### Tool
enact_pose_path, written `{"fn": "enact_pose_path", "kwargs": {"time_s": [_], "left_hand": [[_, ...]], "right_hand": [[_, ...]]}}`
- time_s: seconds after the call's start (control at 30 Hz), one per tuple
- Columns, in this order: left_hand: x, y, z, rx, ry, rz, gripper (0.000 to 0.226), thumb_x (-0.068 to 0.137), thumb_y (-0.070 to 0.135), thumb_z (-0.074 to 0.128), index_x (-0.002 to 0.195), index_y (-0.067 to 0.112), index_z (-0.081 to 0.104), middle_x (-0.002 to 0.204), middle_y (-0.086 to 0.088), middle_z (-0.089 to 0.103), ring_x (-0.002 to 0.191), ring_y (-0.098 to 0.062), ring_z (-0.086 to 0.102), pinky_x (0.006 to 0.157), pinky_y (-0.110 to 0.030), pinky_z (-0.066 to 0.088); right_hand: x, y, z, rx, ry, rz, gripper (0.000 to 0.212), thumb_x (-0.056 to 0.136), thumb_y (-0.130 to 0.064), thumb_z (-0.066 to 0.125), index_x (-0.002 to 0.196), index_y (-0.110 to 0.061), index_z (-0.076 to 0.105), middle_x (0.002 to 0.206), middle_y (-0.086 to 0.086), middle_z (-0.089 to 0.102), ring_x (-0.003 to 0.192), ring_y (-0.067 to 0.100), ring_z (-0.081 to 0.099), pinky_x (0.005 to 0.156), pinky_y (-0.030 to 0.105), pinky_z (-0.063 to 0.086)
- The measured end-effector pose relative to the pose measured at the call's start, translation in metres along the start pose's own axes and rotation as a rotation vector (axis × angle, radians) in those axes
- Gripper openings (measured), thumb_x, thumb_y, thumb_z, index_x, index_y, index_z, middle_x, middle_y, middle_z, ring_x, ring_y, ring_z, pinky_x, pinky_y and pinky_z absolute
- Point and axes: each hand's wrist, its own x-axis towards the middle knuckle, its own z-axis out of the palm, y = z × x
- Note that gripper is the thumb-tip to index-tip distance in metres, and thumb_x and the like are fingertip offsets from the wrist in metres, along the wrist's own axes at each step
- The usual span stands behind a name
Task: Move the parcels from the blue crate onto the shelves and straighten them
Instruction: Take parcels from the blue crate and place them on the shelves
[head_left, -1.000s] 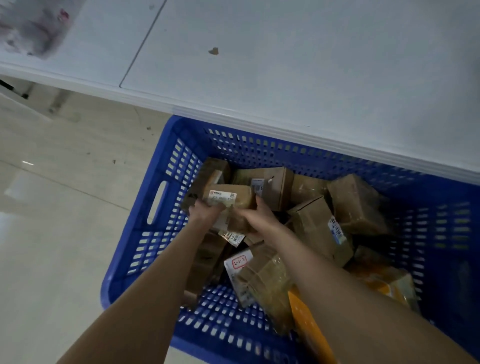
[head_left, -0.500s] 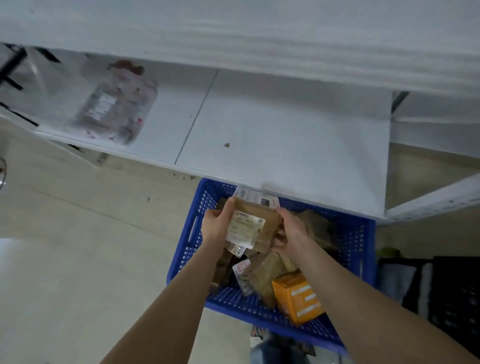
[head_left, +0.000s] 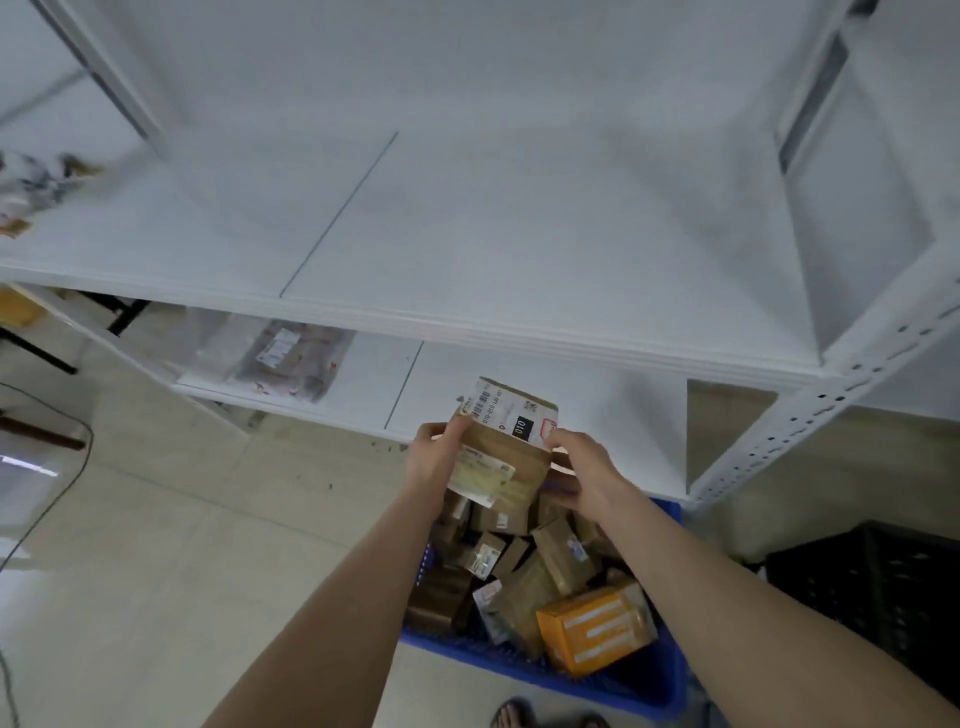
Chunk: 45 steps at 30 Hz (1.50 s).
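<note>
Both hands hold brown cardboard parcels (head_left: 506, 441) with white labels, stacked together, above the blue crate (head_left: 613, 680) and in front of the lower shelf (head_left: 613, 415). My left hand (head_left: 436, 454) grips their left side. My right hand (head_left: 584, 475) grips the right side. Whether they are two parcels or one I cannot tell for sure. The crate stands on the floor below, filled with several brown parcels and an orange box (head_left: 595, 629). A wide white upper shelf (head_left: 467, 234) stretches above the held parcels.
A clear plastic-wrapped parcel (head_left: 280, 358) lies on the lower shelf at left. Another blurred packet (head_left: 31, 187) lies at the upper shelf's far left. A white perforated shelf post (head_left: 810, 410) rises at right. A black crate (head_left: 872, 587) stands at far right.
The parcels have risen out of the crate, up to lower-shelf height, with both hands on them. My head has tilted up, bringing the upper shelf into view.
</note>
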Motion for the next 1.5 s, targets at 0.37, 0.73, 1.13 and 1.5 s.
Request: {"fn": "enact_pose_path", "kwargs": {"time_s": [0.37, 0.73, 1.13, 1.5], "left_hand": [[-0.022, 0.084, -0.067, 0.014, -0.160, -0.080, 0.059, 0.080, 0.068, 0.049, 0.108, 0.017, 0.055, 0.099, -0.006, 0.062, 0.093, -0.027, 0.059, 0.068, -0.037, 0.050], [-0.024, 0.130, -0.131, 0.078, -0.336, 0.052, 0.038, 0.076, 0.046, 0.063, 0.104, 0.021, 0.058, 0.106, -0.005, 0.061, 0.097, -0.023, 0.055, 0.083, -0.039, 0.044], [-0.046, 0.163, -0.126, 0.067, -0.369, 0.313, 0.041, 0.085, 0.041, 0.057, 0.119, 0.018, 0.055, 0.105, 0.000, 0.063, 0.084, -0.012, 0.054, 0.072, -0.033, 0.041], [-0.075, 0.180, -0.126, 0.222, -0.432, 0.279, 0.044, 0.089, 0.046, 0.057, 0.117, 0.012, 0.061, 0.099, -0.005, 0.069, 0.090, -0.026, 0.064, 0.091, -0.046, 0.052]], "right_hand": [[-0.075, -0.063, 0.037, -0.045, -0.147, -0.206, 0.021, 0.086, -0.028, 0.070, 0.105, -0.037, 0.065, 0.113, -0.001, 0.064, 0.108, 0.025, 0.057, 0.087, 0.048, 0.050], [-0.116, -0.056, 0.103, 0.079, -0.015, -0.251, 0.031, 0.086, -0.045, 0.067, 0.105, -0.021, 0.064, 0.116, 0.002, 0.065, 0.108, 0.023, 0.057, 0.096, 0.048, 0.045], [-0.136, -0.056, 0.116, 0.256, -0.189, -0.206, 0.044, 0.072, -0.036, 0.076, 0.112, -0.022, 0.061, 0.117, 0.013, 0.060, 0.106, 0.038, 0.060, 0.080, 0.060, 0.052], [-0.157, -0.079, 0.125, 0.185, -0.057, -0.348, 0.023, 0.080, -0.030, 0.067, 0.101, -0.023, 0.063, 0.106, 0.004, 0.067, 0.105, 0.032, 0.059, 0.090, 0.054, 0.048]]}}
